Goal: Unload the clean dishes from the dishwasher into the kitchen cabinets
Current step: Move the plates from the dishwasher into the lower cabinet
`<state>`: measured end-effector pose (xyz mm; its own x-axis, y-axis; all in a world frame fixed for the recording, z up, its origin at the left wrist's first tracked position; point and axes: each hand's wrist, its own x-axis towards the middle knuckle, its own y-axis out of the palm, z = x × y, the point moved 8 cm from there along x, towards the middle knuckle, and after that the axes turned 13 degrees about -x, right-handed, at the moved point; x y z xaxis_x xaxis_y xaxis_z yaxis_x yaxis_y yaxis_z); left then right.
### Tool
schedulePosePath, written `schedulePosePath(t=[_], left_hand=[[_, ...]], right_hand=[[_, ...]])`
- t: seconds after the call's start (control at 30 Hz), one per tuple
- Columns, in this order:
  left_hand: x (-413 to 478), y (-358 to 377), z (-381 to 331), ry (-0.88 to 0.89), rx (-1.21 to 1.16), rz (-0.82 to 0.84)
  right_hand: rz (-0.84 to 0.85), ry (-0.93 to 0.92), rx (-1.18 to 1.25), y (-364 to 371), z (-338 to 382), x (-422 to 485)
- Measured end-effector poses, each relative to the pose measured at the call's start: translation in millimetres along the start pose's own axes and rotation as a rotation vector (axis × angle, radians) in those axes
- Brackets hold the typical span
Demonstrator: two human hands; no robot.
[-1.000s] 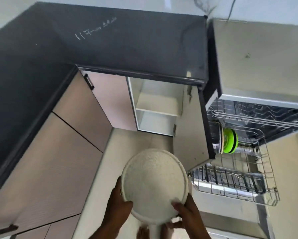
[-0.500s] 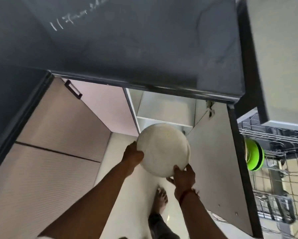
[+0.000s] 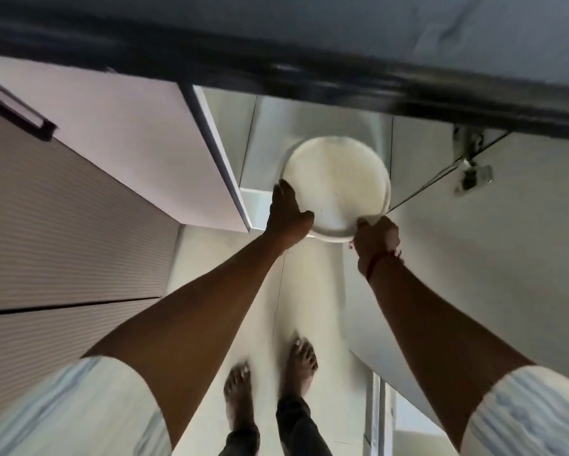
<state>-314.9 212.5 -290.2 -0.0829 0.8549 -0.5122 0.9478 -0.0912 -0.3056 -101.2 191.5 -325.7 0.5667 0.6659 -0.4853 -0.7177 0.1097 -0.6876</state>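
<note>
White plate (image 3: 337,185), round and speckled, held at the mouth of the open cabinet (image 3: 312,126) under the dark counter edge (image 3: 276,65), its far rim already past the opening, its near rim out over the floor. Left hand (image 3: 288,215) clamped on the near-left rim, thumb over the top and the other fingers out of sight beneath; right hand (image 3: 375,236) pinched on the near-right rim, fingers curled shut around the edge, a red thread at the wrist. Both arms stretched far forward and down, so little reach likely left. Risks from here, as a guess: far rim knocking the shelf (image 3: 258,195) front or the cabinet's back wall if pushed in tilted; plate sliding out of a two-point rim grip and dropping toward the bare feet (image 3: 270,383) directly below; right forearm catching the open cabinet door (image 3: 473,258) just beside it, or its hinge (image 3: 472,174) near the plate's right edge. Hard to say whether the plate rests on anything yet or hangs free above the shelf. Cabinet interior washed out and blurred, shelf levels difficult to separate. Underside of the plate and most fingers hidden. Dishwasher not visible at all. Closed door (image 3: 118,143) at left, handle (image 3: 16,111) cut off at the edge.
</note>
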Motion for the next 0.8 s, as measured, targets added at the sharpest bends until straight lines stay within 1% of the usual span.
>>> schedulePosePath(t=[0.07,0.13,0.2,0.3,0.37,0.43,0.5,0.53,0.6,0.7,0.8], left_hand=[[12.0,4.7,0.3,0.072,0.081,0.012],[22.5,10.1,2.9,0.105,0.133,0.038],[29.6,9.7,6.1,0.104,0.136,0.047],[39.8,3.4,3.4,0.123,0.066,0.029],[46.4,-0.7,-2.1,0.159,0.034,0.035],[50.2,-2.6,-5.9,0.168,0.025,0.068],[48.1,-2.2,-8.8,0.202,0.154,0.114],[44.5,0.4,-9.1,0.235,0.25,0.142],[31.7,7.7,-7.6,0.315,0.437,0.186],[9.3,18.4,-3.2,0.482,0.684,0.208],[-2.9,17.8,-2.0,0.608,0.795,0.115]], right_hand=[[-0.051,-0.106,-0.069,3.4,14.8,11.4],[-0.068,-0.204,-0.104,8.3,27.1,18.4],[-0.008,-0.264,-0.077,17.0,35.3,18.0],[0.167,-0.257,0.089,29.7,32.9,16.3],[0.29,-0.253,0.102,36.0,32.6,14.1],[0.289,-0.245,0.099,32.1,30.9,14.0],[0.266,-0.213,0.087,26.6,26.8,7.1],[0.28,-0.231,0.05,26.1,25.8,1.1],[0.271,-0.344,-0.148,26.6,28.8,-11.4],[0.114,-0.557,-0.529,19.7,42.4,-31.4],[-0.092,-0.713,-0.752,12.0,59.3,-53.7]])
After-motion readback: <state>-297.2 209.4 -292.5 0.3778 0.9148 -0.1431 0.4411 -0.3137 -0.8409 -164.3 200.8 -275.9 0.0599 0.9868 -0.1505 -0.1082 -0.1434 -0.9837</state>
